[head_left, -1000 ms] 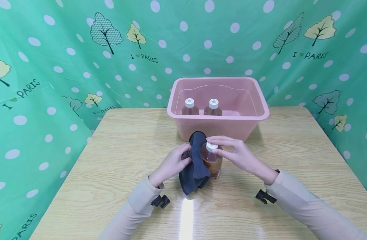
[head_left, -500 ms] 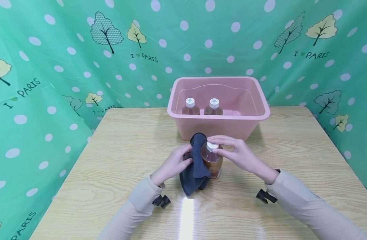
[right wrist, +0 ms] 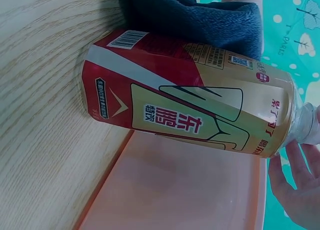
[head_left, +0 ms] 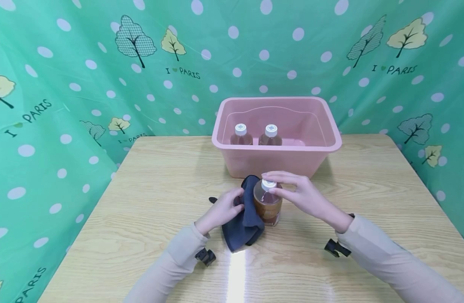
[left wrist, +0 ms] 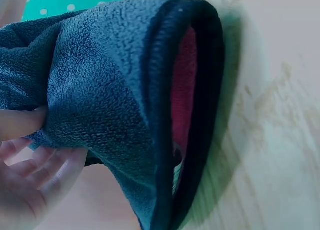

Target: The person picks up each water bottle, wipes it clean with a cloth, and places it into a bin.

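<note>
A drink bottle (head_left: 268, 207) with a white cap stands upright on the table; its red and gold label (right wrist: 165, 100) shows in the right wrist view. My right hand (head_left: 298, 191) pinches it by the cap between thumb and fingers. In my left hand (head_left: 225, 208) is a dark blue cloth (head_left: 244, 225), gripped between thumb and fingers and lying against the bottle's left side. The left wrist view shows the cloth (left wrist: 105, 80) folded over, with a black edge, and the thumb (left wrist: 20, 122) on top of it.
Just behind the bottle stands a pink bin (head_left: 270, 162). Inside it are two more white-capped bottles, one at the left (head_left: 241, 135) and one near the middle (head_left: 270, 136). A green dotted curtain (head_left: 171, 101) hangs around the wooden table (head_left: 148, 189).
My left hand has moved the cloth slightly down and toward me along the bottle's side, and a dark corner now sticks out left of the hand. The right hand holds its place on the cap.
</note>
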`<state>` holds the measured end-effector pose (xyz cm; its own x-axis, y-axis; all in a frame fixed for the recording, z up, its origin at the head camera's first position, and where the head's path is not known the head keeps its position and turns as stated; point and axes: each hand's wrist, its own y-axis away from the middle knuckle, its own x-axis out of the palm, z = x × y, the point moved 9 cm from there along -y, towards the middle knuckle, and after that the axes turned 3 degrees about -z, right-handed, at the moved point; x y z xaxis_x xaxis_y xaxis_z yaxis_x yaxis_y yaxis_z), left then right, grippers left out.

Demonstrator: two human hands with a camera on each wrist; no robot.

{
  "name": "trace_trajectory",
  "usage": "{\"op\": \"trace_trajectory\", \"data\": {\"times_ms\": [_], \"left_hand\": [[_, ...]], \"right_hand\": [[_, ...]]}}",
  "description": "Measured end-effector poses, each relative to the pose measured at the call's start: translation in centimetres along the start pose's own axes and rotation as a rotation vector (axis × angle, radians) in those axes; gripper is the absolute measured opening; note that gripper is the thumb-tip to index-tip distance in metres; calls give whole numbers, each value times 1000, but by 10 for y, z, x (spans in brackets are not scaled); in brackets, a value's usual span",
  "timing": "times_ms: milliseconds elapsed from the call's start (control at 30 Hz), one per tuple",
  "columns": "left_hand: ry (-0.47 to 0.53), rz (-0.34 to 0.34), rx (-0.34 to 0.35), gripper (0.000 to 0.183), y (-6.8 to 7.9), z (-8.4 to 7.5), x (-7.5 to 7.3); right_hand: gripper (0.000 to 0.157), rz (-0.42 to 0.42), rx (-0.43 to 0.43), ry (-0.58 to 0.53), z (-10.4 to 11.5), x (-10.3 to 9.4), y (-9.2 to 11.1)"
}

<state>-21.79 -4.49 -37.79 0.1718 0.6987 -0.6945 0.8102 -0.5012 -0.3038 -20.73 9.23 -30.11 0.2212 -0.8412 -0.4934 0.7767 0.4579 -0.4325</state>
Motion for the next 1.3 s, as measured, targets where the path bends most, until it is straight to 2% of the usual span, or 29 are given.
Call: {"op": "trace_trajectory", "data": {"times_ms": [133,467,767,967,1300], "left_hand": [[-25,10,7,16,0,3,4],[-51,66,-41,15,-1,15,16],[-65,88,-45,13,0,21,22],[-45,61,-37,14,1,17,15],[-27,-9,5,15,-3,-10,-12]], "right_hand": [[34,2,-7,-6,1,0,0],[33,-7,-17,-14,3,-1,-1],[33,-9,-27,-13,4,0,-1],[33,-2,-12,-8,2,0,-1],[34,-3,-5,-8,1,0,-1]]}}
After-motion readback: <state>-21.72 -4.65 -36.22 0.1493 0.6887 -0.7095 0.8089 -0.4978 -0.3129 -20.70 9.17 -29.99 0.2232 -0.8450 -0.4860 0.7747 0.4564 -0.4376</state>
